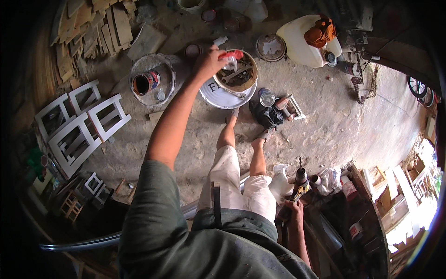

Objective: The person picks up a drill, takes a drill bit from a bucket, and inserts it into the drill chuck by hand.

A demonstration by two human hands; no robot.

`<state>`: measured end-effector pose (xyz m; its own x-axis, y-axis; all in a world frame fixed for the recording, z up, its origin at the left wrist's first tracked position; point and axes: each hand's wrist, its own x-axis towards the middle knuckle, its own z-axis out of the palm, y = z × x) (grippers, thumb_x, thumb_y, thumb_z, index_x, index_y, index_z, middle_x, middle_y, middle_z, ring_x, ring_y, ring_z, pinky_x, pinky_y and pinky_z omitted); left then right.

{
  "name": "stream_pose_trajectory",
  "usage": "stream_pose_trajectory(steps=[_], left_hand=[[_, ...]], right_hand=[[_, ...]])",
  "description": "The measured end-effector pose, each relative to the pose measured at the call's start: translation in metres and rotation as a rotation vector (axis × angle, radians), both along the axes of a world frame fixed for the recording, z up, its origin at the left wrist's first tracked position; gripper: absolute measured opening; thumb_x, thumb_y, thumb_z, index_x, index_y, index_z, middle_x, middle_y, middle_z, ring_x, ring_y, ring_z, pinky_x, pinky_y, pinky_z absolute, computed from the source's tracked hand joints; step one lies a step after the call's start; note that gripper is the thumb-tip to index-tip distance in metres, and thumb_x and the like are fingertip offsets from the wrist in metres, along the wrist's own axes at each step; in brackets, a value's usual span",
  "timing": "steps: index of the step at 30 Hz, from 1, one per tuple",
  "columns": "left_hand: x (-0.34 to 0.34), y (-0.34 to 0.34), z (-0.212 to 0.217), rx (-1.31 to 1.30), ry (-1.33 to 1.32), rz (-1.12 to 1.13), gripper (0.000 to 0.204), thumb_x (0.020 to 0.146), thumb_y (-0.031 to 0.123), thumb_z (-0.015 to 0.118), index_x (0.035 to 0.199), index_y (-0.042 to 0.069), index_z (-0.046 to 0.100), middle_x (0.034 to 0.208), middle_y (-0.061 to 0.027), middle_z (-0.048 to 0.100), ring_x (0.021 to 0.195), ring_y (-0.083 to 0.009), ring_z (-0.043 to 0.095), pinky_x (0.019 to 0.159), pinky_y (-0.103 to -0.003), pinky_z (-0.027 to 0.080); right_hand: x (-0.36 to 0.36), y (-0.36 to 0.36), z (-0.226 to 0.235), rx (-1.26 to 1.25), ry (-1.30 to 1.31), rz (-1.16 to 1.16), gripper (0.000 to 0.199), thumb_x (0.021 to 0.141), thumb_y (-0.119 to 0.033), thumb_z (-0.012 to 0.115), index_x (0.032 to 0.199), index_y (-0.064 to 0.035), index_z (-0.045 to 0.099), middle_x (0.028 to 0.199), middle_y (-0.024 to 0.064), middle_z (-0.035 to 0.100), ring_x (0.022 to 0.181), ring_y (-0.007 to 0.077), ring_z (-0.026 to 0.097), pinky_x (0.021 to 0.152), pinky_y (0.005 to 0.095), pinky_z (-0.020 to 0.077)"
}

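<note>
My left hand (pixel 210 61) reaches out over a tub (pixel 252 83) of mixed hardware and tools, its fingers closed on a red object (pixel 232 54). What exactly that object is, I cannot make out; something clear or whitish shows just below it. Among the tub's contents lies a metal wrench-like tool (pixel 241 73). The tub rests on a large white round lid (pixel 216 98) with dark lettering. Low at my right side, my right hand (pixel 293 210) grips a yellow and black power drill (pixel 302 182), its bit pointing away from me.
An open paint can (pixel 141 84) stands on a drum top (pixel 161 69) to the left. White wooden frames (pixel 76 135) lie farther left, below stacked boards (pixel 109 32). A white jerrycan (pixel 297 39) is at the far right, a black bag (pixel 265 114) near my feet.
</note>
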<state>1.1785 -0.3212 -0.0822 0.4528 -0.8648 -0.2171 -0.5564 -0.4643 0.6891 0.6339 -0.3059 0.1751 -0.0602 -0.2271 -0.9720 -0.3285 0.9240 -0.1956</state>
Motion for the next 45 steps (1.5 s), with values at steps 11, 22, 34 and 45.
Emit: stream_pose_trajectory(steps=[11,22,34,45], left_hand=[[0.002,-0.025,0.058,-0.004,-0.015,0.104,0.037,0.079,0.024,0.07,0.106,0.0,0.068,0.098,-0.0112,0.062,0.091,-0.0279,0.064,0.081,-0.035,0.05],[-0.036,-0.002,-0.015,0.187,0.303,0.02,0.064,0.07,0.022,0.083,0.128,0.007,0.061,0.103,-0.0131,0.068,0.084,-0.0219,0.066,0.074,-0.036,0.052],[-0.051,0.054,-0.084,0.384,0.919,0.66,0.048,0.083,0.04,0.074,0.108,0.002,0.058,0.085,-0.0112,0.069,0.059,-0.0182,0.067,0.056,-0.027,0.054],[-0.074,0.065,-0.098,0.207,0.883,0.71,0.026,0.086,0.009,0.044,0.092,-0.016,0.046,0.066,-0.0285,0.065,0.049,-0.0301,0.067,0.042,-0.035,0.054]], right_hand=[[-0.003,-0.008,0.001,0.028,-0.005,-0.044,0.02,0.075,-0.012,0.068,0.09,-0.005,0.056,0.065,-0.0019,0.052,0.05,0.0088,0.05,0.047,0.0239,0.042],[0.004,-0.009,0.009,0.013,0.018,-0.031,0.022,0.074,-0.015,0.07,0.088,-0.0059,0.055,0.064,-0.0019,0.05,0.048,0.0093,0.049,0.042,0.0255,0.0417],[-0.026,0.013,0.011,-0.014,0.081,-0.035,0.019,0.078,-0.021,0.067,0.086,-0.0085,0.054,0.062,-0.0007,0.05,0.045,0.0117,0.051,0.042,0.0287,0.0474],[-0.124,0.074,0.033,0.003,0.101,-0.565,0.021,0.08,-0.024,0.066,0.092,-0.0073,0.06,0.078,0.0061,0.066,0.059,0.0206,0.062,0.053,0.0315,0.0526]])
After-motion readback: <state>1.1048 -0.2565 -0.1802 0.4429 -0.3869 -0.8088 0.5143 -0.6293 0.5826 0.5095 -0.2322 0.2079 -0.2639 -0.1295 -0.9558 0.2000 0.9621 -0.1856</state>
